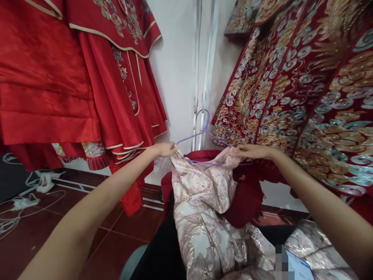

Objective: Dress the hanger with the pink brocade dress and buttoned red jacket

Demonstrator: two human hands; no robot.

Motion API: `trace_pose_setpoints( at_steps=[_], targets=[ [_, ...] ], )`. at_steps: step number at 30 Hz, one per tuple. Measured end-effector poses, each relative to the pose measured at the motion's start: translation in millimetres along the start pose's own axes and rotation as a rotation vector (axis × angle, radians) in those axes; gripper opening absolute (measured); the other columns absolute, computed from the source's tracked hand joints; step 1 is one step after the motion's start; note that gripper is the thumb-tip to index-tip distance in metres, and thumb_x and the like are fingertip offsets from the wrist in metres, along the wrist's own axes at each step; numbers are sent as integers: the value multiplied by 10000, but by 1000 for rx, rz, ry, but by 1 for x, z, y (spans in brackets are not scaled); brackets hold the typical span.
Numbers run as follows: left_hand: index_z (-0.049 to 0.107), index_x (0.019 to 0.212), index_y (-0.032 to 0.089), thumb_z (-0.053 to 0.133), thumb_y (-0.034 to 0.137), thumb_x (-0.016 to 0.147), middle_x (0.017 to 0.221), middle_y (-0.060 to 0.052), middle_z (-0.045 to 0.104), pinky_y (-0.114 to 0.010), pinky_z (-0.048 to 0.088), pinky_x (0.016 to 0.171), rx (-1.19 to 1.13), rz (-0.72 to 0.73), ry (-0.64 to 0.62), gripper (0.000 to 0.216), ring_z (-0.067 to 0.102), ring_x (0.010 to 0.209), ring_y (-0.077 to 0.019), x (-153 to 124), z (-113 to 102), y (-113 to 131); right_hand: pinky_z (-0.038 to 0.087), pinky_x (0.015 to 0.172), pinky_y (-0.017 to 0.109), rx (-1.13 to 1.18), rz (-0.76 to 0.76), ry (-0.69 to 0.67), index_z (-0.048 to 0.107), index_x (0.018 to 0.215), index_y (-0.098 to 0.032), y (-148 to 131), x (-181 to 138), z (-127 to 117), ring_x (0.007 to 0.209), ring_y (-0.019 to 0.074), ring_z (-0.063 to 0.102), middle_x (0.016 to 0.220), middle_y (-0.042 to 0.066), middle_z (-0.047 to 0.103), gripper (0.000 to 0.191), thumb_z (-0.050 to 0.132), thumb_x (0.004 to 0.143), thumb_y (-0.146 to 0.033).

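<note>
A pale pink and white brocade dress (pixel 198 202) with a metallic sheen hangs down in front of me and spreads over my lap. My left hand (pixel 166 149) pinches its left shoulder, close to the end of a purple hanger (pixel 190 137). On the other side, my right hand (pixel 247 151) grips the right shoulder of the dress near the hanger's other end. The hanger's arms run in under both shoulders, and its hook stands up in front of the metal wall rails. Behind the neckline shows a dark red cloth (pixel 246 196).
Red garments (pixel 116 85) hang on the left, and a heavily embroidered red and gold gown (pixel 279 89) hangs on the right. Metal rails (pixel 201 58) run up the white wall. White cables (pixel 20 212) lie on the tiled floor. A phone (pixel 298 266) rests at the lower right.
</note>
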State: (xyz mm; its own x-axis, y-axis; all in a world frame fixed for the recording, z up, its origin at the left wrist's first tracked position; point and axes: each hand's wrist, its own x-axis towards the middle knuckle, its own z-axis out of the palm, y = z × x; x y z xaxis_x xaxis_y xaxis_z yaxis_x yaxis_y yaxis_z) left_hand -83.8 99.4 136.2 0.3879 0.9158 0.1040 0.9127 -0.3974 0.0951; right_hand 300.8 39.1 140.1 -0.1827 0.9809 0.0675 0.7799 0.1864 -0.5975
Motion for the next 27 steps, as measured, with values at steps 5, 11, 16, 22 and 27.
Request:
trace_pose_setpoints(
  at_steps=[5,11,16,22,27],
  targets=[
    [607,1070,213,333,526,901,994,-56,678,-234,426,731,-175,171,197,448,624,860,-187,-13,14,-8,421,527,239,333,-93,113,616,882,-180,25,-4,15,542,112,529,672,5,628,467,626,688,-605],
    [665,986,243,301,514,931,951,-64,709,-261,405,660,3,128,411,457,647,818,-216,-23,28,-11,484,589,275,464,-166,506,614,756,-193,55,3,46,663,174,611,754,47,678,406,700,629,-568],
    [615,1172,277,343,466,938,1196,-56,648,-270,430,742,15,94,509,406,629,1019,-236,-30,30,-20,510,654,306,512,-113,789,632,765,-192,78,2,75,738,208,648,780,71,697,341,695,659,-510],
    [667,1072,191,312,413,945,901,-150,717,-309,424,700,105,-133,450,438,668,813,-271,-52,43,-45,526,642,334,714,106,970,649,777,-172,102,-18,119,659,203,648,724,67,697,381,726,604,-502],
    [702,723,189,546,357,818,708,-121,695,-302,421,687,-140,-151,218,248,651,728,-265,-72,82,-50,518,651,317,687,12,461,642,721,-175,89,-61,147,659,192,645,701,53,701,378,745,593,-516]
  ],
)
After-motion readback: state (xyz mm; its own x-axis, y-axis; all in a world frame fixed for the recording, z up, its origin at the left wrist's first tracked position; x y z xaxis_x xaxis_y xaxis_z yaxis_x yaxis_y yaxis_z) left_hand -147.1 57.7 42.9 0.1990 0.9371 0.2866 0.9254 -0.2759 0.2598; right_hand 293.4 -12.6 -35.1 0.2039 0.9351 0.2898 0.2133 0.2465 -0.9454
